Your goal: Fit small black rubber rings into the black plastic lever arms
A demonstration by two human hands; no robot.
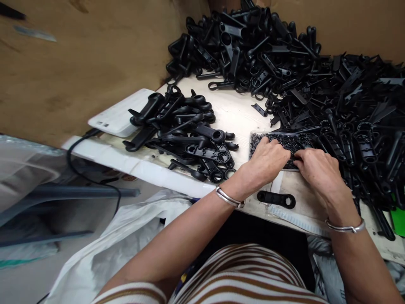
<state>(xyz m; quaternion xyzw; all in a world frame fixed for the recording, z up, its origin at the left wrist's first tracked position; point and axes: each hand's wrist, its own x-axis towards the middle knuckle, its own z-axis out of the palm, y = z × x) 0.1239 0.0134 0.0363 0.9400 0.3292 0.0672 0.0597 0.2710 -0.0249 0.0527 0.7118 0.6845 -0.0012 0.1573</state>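
Observation:
A shallow clear tray full of tiny black parts sits on the worktable. My left hand reaches over the tray with its fingers curled down among the tiny parts. At the tray's right side is my right hand, thumb and fingers pinched together. Whatever either hand's fingertips hold is too small or hidden to make out. In front of the tray, near the table edge, a single black plastic handle piece with a ring end lies flat, touched by neither hand.
Black ring-ended pieces are heaped left of the tray, beside a flat white device with a black cable. Big piles of similar black parts cover the back and right. Cardboard walls enclose the table. A green item lies far right.

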